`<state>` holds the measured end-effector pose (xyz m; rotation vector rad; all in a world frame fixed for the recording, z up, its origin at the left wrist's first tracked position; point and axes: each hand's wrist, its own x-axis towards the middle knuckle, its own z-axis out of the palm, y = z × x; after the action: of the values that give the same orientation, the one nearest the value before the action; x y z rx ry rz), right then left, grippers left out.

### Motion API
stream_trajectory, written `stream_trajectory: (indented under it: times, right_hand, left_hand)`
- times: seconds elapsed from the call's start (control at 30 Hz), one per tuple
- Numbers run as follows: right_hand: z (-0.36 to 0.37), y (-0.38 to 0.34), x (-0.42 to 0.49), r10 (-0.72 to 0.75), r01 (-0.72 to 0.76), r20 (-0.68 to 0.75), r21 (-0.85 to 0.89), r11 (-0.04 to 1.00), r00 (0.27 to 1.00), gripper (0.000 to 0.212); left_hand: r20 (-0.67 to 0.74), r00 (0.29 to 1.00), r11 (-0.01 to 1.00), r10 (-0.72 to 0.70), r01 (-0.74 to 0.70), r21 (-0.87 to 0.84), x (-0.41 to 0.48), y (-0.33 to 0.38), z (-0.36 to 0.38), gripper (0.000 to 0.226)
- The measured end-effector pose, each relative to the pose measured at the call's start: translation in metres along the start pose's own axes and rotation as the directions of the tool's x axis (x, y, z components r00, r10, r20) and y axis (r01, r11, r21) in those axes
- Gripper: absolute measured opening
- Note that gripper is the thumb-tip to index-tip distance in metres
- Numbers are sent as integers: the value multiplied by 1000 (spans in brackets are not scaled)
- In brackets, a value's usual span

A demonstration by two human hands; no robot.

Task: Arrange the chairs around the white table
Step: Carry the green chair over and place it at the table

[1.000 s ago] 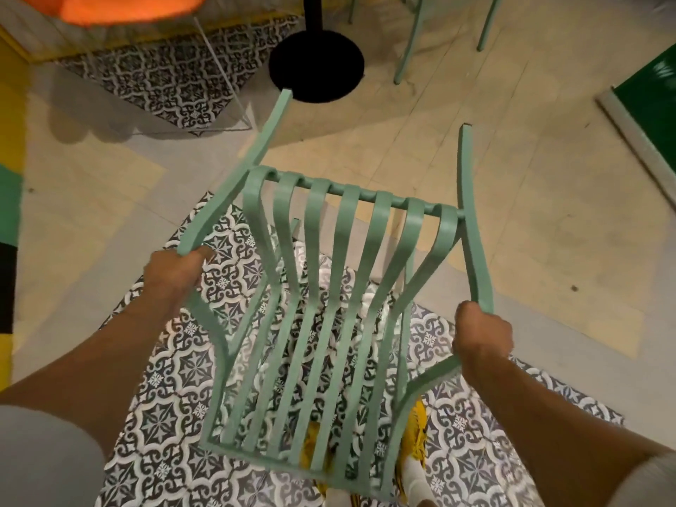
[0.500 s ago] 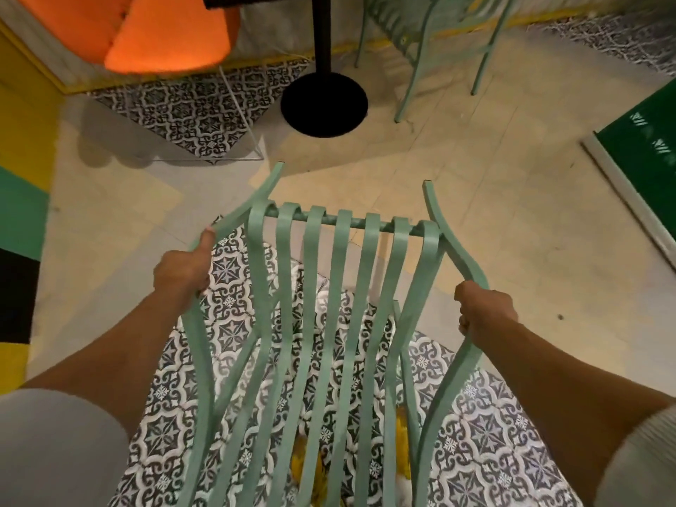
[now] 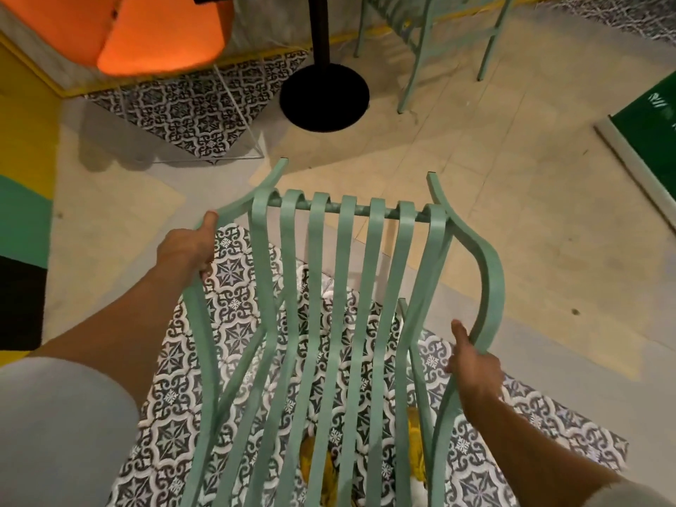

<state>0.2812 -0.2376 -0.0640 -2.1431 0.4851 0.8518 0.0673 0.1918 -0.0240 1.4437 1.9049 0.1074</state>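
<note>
You were mid-carry — your left hand (image 3: 188, 248) and right hand (image 3: 475, 367) each clenched a side rail of the mint-green slatted metal chair (image 3: 344, 323), held tilted over patterned tiles. Next, probably, set it near the black round table base (image 3: 324, 98).

A mint-green slatted chair (image 3: 329, 323) is over black-and-white patterned floor tiles (image 3: 234, 323) and beige floor (image 3: 512, 177). An orange seat (image 3: 161, 34), a black round base (image 3: 323, 98), and a dark green panel (image 3: 654, 129) lie beyond.
</note>
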Motion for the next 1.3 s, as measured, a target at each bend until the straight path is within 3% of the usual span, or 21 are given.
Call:
stream_trajectory:
  times: [0.07,0.27,0.47,0.6,0.8,1.3]
  right_hand:
    - [7,-14,12,44,-45,-21,-45,998,999,45]
    - [15,-44,23,75,-84,-99,-89,992,992,37]
    - [19,-72,36,40,-55,-134,-108,993,990,42]
    - [24,-87,46,-5,-24,-175,-160,987,985,53]
    - [18,-110,59,-44,22,-101,-204,979,994,54]
    - [-3,-135,96,-95,83,-43,-217,973,995,29]
  left_hand:
    - [24,1000,996,14,-12,-85,3,4,0,85]
    - [119,981,929,154,-102,-356,-10,-9,-3,64]
    - [135,987,972,84,-52,-227,-32,-99,25,64]
    - [143,989,986,-24,47,-158,-26,-122,51,64]
    - [134,989,997,-69,71,-12,-15,-115,55,41]
    - [43,994,995,-99,97,37,-47,-105,69,39]
